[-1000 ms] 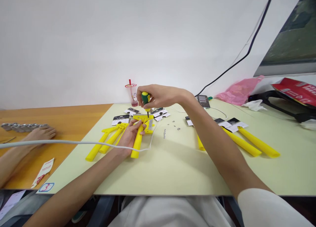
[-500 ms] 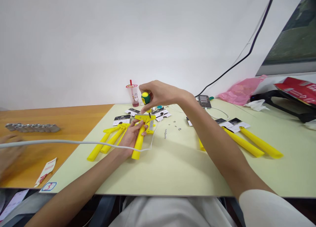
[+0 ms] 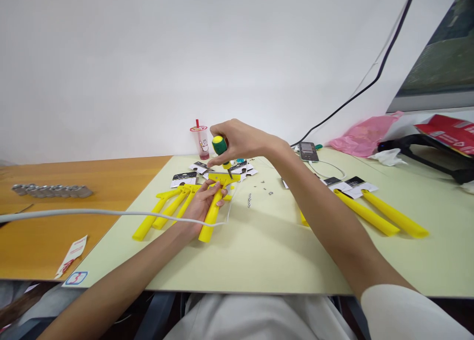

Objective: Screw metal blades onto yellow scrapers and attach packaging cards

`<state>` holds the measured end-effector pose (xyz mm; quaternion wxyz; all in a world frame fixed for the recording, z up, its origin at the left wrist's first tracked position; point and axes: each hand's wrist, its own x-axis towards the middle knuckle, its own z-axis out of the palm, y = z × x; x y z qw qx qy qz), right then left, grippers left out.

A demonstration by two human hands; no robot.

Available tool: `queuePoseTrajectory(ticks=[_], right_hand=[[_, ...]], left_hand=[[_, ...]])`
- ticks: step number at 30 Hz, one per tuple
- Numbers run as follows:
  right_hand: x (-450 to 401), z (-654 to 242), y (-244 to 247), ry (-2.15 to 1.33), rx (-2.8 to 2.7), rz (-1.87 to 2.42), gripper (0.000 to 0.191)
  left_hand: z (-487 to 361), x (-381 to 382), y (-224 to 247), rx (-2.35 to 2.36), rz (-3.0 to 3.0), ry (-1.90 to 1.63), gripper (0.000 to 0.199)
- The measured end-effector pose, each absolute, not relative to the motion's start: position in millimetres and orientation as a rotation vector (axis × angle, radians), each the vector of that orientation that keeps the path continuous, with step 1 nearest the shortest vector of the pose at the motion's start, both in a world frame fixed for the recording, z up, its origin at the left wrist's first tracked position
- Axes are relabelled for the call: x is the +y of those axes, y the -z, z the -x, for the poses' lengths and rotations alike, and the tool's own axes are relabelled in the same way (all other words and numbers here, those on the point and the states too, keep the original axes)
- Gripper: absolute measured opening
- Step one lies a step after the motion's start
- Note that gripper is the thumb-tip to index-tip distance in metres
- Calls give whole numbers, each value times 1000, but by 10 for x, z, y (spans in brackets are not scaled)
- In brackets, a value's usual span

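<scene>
Yellow plastic T-shaped piece (image 3: 214, 216) sits in your left hand (image 3: 200, 207), stem angled down toward you, crossbar (image 3: 223, 178) just past your fingertips (image 3: 220, 190). Those left fingers are curled, closed around the stem and holding the piece up off the desk, as far as the view shows. Your right hand (image 3: 237, 142) is above it, fingers (image 3: 225, 132) wrapped around the green-and-yellow handle of a screwdriver (image 3: 219, 145). The screwdriver's thin shaft points down, tip at the crossbar's right part; whether it sits in a screw is too small to tell.

Pale green desk (image 3: 266, 256) under all this. Left of your left hand, more yellow plastic pieces (image 3: 163, 211) lie together; right of your right forearm, two long yellow bars (image 3: 381, 214). Black-and-white cards (image 3: 184, 179) are scattered near the hands, small metal screws (image 3: 261, 187) loose just right of them. White cable (image 3: 111, 212) crosses your left wrist. Farther back: a plastic cup (image 3: 199, 143), a phone (image 3: 308, 151), a pink bag (image 3: 365, 140).
</scene>
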<state>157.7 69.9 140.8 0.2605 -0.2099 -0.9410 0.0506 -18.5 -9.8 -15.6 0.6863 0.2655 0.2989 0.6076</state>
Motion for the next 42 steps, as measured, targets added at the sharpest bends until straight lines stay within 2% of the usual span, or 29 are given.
queuePoseTrajectory(ticks=[16, 22, 29, 34, 38, 42], right_hand=[[675, -1588, -1390, -153, -2501, 541, 70], [645, -1615, -1401, -122, -2483, 618, 46], [629, -1624, -1417, -510, -2568, 425, 29], [641, -1663, -1412, -496, -2664, 482, 27], [630, -1735, -1432, -667, -2733, 577, 40], [651, -1755, -1455, -657, -2731, 502, 30]], left_hand=[[158, -101, 150, 677, -566, -1388, 25], [141, -153, 30, 677, -514, -1400, 21], [138, -162, -17, 693, -453, -1407, 23], [140, -148, 10, 708, -475, -1396, 22], [166, -130, 51, 733, -518, -1387, 21], [198, -116, 74, 720, -538, -1378, 20]])
